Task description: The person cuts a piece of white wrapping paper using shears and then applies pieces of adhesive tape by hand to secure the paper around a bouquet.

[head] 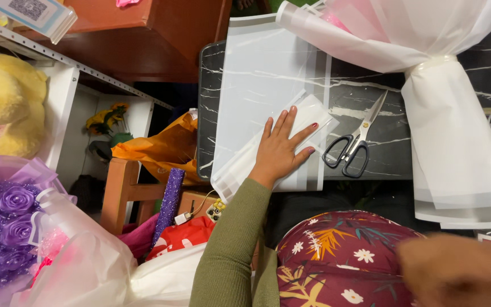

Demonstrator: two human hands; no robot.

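Both hands were in my view, though only one clearly. Left hand (282,149) lay flat with fingers spread, pressing on a folded strip of frosted wrapping film (313,111) that rested on a larger translucent sheet (257,74) spread over the black marble table (370,96). Right hand (458,273) was a blur at five o'clock, so I could not tell whether it was clenched or loose. At three o'clock of the pressed strip the black-handled scissors (350,145) lay untouched on the table. Up at one o'clock a white wrapped bouquet (450,113) already looked tied at its neck. I judged the fold made, with the sheet not yet cut or gathered.
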